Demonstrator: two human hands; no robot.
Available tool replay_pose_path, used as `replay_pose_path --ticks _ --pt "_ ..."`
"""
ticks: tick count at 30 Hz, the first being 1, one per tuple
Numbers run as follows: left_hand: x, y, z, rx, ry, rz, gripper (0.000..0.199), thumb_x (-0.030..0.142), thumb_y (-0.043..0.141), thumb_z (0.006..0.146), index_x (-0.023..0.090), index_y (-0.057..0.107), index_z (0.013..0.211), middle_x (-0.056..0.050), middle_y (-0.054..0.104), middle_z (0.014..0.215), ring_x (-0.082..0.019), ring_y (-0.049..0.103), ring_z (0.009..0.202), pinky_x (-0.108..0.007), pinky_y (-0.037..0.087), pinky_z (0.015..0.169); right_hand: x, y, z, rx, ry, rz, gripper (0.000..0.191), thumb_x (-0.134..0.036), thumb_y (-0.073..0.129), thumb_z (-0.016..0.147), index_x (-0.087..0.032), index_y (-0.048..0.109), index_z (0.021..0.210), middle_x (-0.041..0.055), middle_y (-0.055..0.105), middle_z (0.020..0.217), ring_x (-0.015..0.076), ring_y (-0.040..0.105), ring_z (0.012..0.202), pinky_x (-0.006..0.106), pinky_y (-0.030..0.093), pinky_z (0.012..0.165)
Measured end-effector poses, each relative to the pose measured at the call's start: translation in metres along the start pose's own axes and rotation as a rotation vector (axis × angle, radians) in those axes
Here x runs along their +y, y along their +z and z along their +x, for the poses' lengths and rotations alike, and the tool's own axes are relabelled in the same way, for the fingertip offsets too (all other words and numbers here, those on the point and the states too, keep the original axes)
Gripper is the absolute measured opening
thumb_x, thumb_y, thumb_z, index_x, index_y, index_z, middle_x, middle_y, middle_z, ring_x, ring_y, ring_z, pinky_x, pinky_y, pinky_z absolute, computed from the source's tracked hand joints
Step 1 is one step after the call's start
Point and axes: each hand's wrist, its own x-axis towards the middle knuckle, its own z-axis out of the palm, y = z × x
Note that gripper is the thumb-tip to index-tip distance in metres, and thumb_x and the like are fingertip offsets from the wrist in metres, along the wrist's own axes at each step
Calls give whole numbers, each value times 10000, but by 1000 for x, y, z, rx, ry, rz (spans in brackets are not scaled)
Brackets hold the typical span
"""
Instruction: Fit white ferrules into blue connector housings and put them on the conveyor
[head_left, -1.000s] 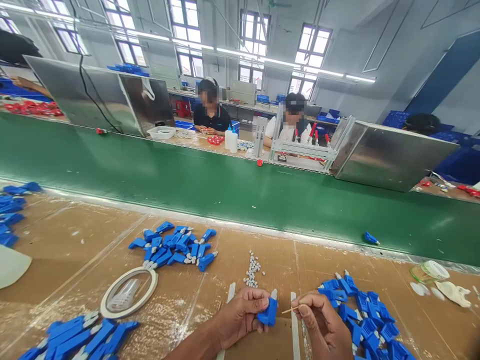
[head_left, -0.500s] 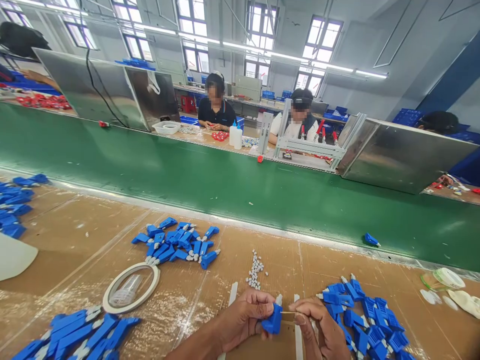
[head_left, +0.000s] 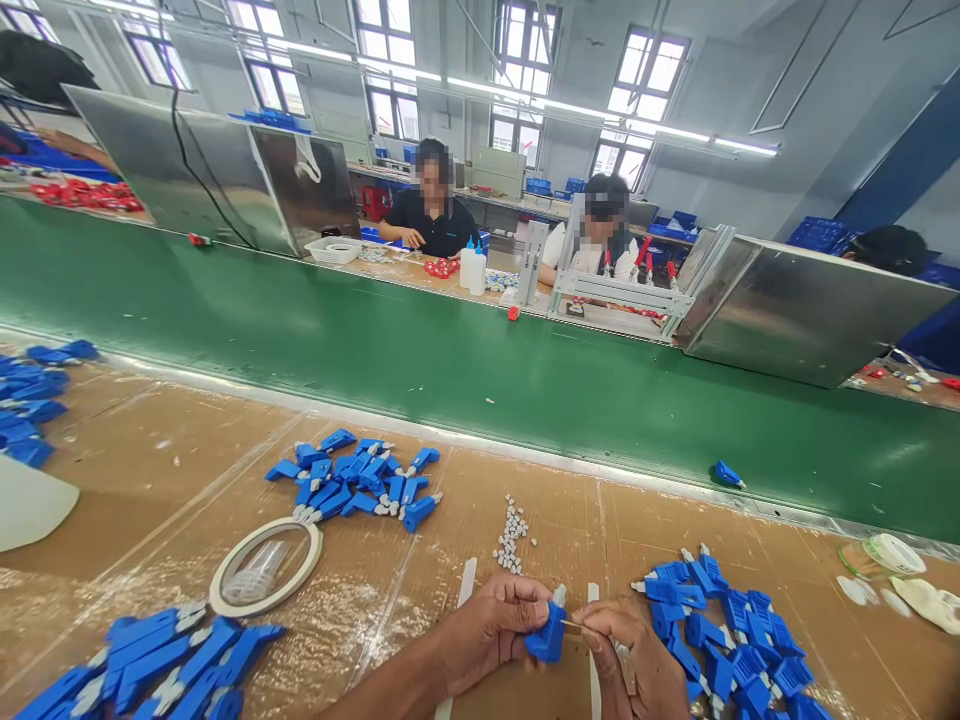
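My left hand (head_left: 499, 625) is closed around a blue plastic part (head_left: 546, 638) with a pale grey tip pointing up. My right hand (head_left: 626, 650) pinches a thin wooden stick (head_left: 571, 624), its far end touching the side of the blue part. Just beyond my hands lies a small heap of grey-white pieces (head_left: 511, 535). A pile of similar blue parts (head_left: 720, 630) lies to the right of my right hand. More blue parts (head_left: 356, 478) are heaped ahead on the left, and others (head_left: 165, 660) lie near the front left.
A roll of tape (head_left: 225, 590) lies flat on the cardboard-covered table (head_left: 390, 560). At the right are a jar (head_left: 885, 555) and a white cloth (head_left: 930, 603). A green conveyor belt (head_left: 375, 345) carries a blue part (head_left: 727, 473). Co-workers sit beyond, near white bottles (head_left: 478, 270).
The blue part and red pieces on the belt have shifted left. My hands keep their hold, the stick now slightly more tilted. A co-worker across the belt has raised a hand.
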Motion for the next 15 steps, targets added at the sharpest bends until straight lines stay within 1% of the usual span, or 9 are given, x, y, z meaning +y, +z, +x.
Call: replay_pose_path --ticks 4,8,12,15 --pt "-1 -1 0 3 -3 1 452 480 920 577 91 711 670 -32 631 571 -88 581 474 -171 432 440 -1 0 0 20 0 -10 161 -251 461 1045 -289 616 1022 44 741 872 222 715 808 317 578 721" --pt "-3 -3 1 0 -11 2 453 478 924 570 95 700 663 -29 633 571 -89 586 466 -173 429 437 -1 1 -1 6 -12 29 154 -268 451 1052 -305 600 1043 32 739 869 217 705 803 317 577 723" --pt "-2 -4 1 -7 -13 3 449 477 918 583 94 699 669 -32 632 567 -95 594 468 -177 426 434 0 3 -3 15 28 68 148 -277 479 1044 -311 624 1042 37 744 876 225 704 810 323 572 728" --pt "-1 -4 0 -16 -18 10 459 488 921 569 98 701 669 -37 638 570 -101 594 473 -181 430 431 -2 -3 -4 69 104 156 127 -303 522 1028 -309 649 1014 44 739 887 228 698 819 326 565 736"
